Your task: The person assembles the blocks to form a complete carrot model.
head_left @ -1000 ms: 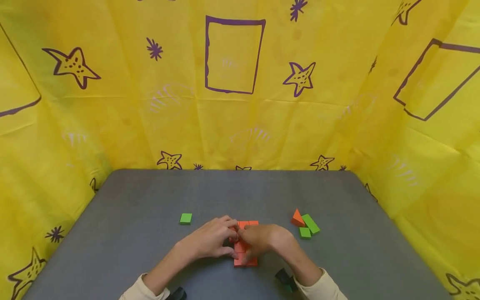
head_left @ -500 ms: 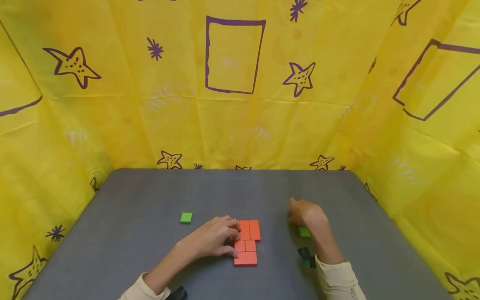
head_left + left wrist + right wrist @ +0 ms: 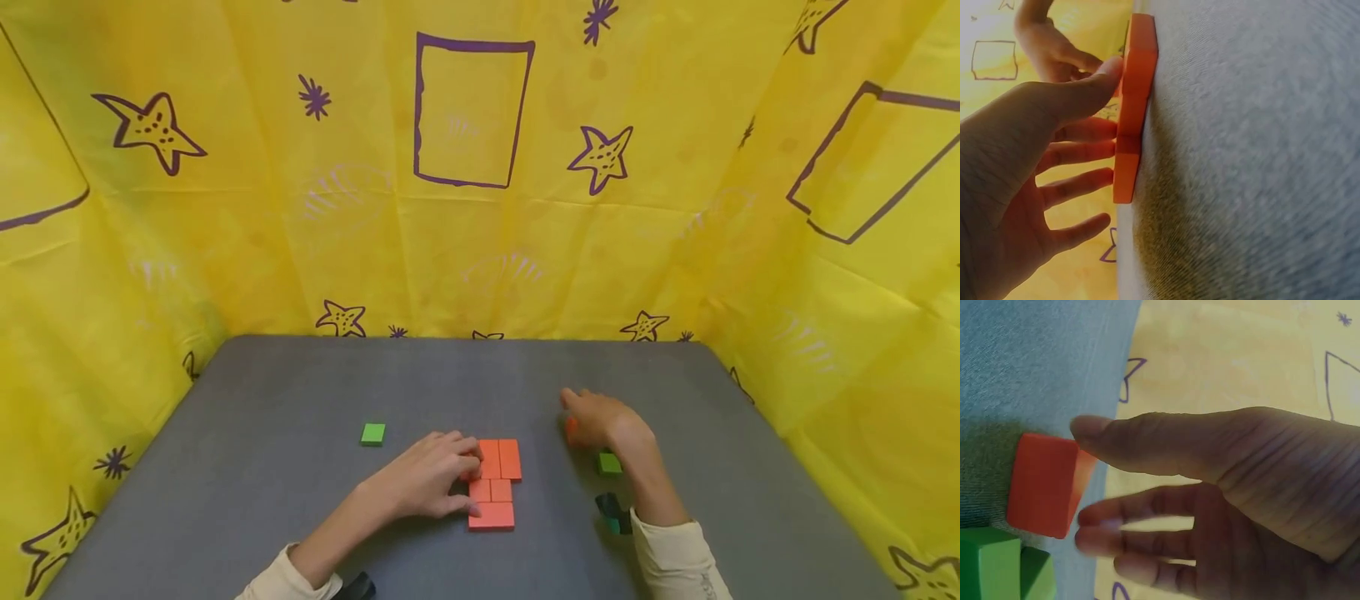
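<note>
Several orange-red blocks point(image 3: 491, 515) lie flat against each other in the middle of the table. My left hand point(image 3: 423, 475) rests at their left side, thumb on the nearest block and relaxed fingertips along the farther ones. In the left wrist view these fingers are nearly straight against the block edges point(image 3: 1127, 165). Off to the right, my right hand point(image 3: 603, 421) pinches an orange triangular block point(image 3: 572, 431). The right wrist view has the thumb at one corner of this wedge point(image 3: 1041, 484) and fingertips at the other side.
A green square block point(image 3: 372, 434) lies left of the orange-red group. Another green block point(image 3: 609, 463) sits under the right wrist, beside a second green block point(image 3: 1036, 575) seen in the right wrist view. Yellow patterned cloth point(image 3: 472, 250) surrounds the grey table point(image 3: 300, 375).
The right hand has left the orange-red group and reached right to the triangular block, which has shifted left, away from the green blocks. The left hand stays in place.
</note>
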The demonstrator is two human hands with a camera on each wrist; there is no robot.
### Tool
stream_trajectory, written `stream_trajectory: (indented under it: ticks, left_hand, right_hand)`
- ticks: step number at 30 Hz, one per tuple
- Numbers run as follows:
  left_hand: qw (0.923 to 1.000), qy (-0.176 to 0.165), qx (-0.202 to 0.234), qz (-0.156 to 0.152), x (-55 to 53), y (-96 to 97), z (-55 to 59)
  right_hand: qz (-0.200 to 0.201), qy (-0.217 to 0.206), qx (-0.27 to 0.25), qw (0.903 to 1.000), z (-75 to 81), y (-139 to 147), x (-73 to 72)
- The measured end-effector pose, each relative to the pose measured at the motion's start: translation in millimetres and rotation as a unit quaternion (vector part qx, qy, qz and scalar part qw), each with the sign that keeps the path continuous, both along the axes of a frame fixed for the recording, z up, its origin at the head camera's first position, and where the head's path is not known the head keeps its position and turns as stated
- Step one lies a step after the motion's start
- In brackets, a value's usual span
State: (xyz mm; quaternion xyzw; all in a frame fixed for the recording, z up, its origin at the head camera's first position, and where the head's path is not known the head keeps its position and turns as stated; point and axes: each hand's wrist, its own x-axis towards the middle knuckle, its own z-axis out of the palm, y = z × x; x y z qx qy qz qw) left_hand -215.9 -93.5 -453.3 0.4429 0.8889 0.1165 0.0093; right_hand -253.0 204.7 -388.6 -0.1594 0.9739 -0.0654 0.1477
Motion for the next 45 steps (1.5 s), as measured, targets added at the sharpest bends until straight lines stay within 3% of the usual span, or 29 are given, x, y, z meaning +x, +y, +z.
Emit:
stream_trajectory:
  ticks: [7,15,19,23,29,34,43,45]
  left_hand:
    - [0.9996,0.028,-0.003,0.007,2.4,3.2,-2.2]
    - [0.9995,0.025,-0.010,0.014,3.9,4.6,-0.2]
    - [0.9990,0.039,-0.010,0.017,4.2,4.6,0.3]
    - [0.9982,0.059,-0.004,0.011,4.4,3.7,0.5]
    - [0.9978,0.066,0.004,0.007,5.6,3.2,-0.8]
    - [0.9979,0.063,0.012,0.005,4.9,3.9,-1.7]
    - [0.9972,0.068,0.029,-0.003,3.5,3.9,-5.8]
    - [0.9974,0.065,0.031,-0.002,3.1,4.1,-6.4]
  right_hand:
    - [-0.003,-0.011,0.016,0.9998,-4.5,1.5,-3.6]
    - [0.038,-0.040,-0.001,0.9985,1.2,-6.8,1.7]
    - [0.112,-0.054,-0.042,0.9914,13.8,-21.2,11.4]
    - [0.176,-0.072,-0.046,0.9807,25.1,-44.8,27.3]
    - [0.214,-0.121,-0.002,0.9694,28.1,-81.4,55.2]
    - [0.245,-0.146,0.027,0.9581,19.8,-101.5,69.3]
    - [0.280,-0.072,0.076,0.9542,0.9,-117.6,81.3]
    - [0.273,-0.055,0.087,0.9565,-0.5,-119.3,83.5]
